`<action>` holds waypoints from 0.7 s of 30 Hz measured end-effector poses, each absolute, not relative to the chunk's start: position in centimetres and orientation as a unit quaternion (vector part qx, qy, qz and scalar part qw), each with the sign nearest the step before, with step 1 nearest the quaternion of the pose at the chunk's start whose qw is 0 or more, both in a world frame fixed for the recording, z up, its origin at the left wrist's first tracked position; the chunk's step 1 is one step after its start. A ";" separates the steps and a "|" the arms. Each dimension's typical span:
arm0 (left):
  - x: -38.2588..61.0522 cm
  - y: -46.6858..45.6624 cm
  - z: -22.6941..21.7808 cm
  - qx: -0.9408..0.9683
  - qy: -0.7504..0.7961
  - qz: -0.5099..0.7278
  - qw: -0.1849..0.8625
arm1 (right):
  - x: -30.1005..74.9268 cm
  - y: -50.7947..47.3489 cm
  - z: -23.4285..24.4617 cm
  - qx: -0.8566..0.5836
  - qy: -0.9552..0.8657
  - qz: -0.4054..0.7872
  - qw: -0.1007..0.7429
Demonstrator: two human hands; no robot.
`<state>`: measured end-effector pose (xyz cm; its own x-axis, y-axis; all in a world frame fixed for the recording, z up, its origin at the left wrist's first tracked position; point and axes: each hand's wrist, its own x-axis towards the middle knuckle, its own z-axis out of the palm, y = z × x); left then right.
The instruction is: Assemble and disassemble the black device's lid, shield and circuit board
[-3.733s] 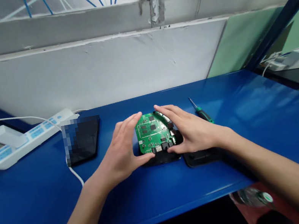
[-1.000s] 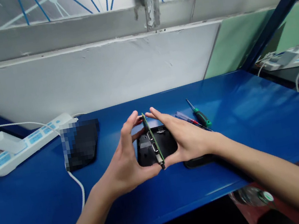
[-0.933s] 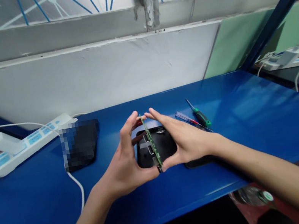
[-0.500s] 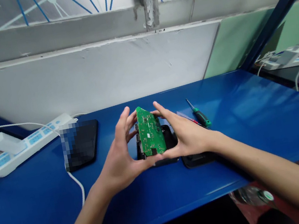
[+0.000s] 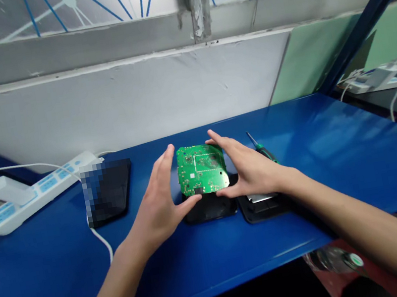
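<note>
Seen from the head camera: held a green circuit board (image 5: 201, 168) almost flat, face up, just above a black case shell (image 5: 209, 211) on the blue table (image 5: 339, 159). Pinched it by the rim from both sides, with the left hand (image 5: 161, 209) spread wide, thumb at the near edge and fingers at the far left corner, and the right hand (image 5: 250, 170) spread the same way on the opposite edge. Noted a second black case piece (image 5: 262, 205) just right of the shell, partly under the right wrist, a green-handled screwdriver (image 5: 267, 153) behind that hand, and a dark phone (image 5: 115, 186) and white power strip (image 5: 37, 190) well to the left. Judged the step in hand as holding the board level over the shell. Called for next, on that reading: an even two-sided grip, no tilt, edges squared to the shell's walls. Read no brand or label anywhere; board markings too small, part of the phone blurred.
</note>
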<state>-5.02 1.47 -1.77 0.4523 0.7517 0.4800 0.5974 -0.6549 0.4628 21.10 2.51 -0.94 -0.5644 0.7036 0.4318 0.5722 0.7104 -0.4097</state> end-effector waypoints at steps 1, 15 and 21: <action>-5.0 1.4 -1.8 0.850 0.397 0.329 0.111 | 21.2 2.5 -0.9 -0.357 -0.880 0.113 0.292; -4.9 1.0 -1.1 0.876 0.383 0.284 0.073 | 21.6 2.3 -0.4 -0.319 -0.895 0.133 0.283; -5.0 0.9 -1.0 0.877 0.377 0.292 0.053 | 21.5 2.4 -0.3 -0.323 -0.897 0.116 0.279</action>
<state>-5.03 0.85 -1.01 0.5442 0.6929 0.4730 0.6308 -0.7096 0.3138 21.48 2.37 -0.35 -0.6355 0.6438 0.4261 0.5139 0.7647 -0.3888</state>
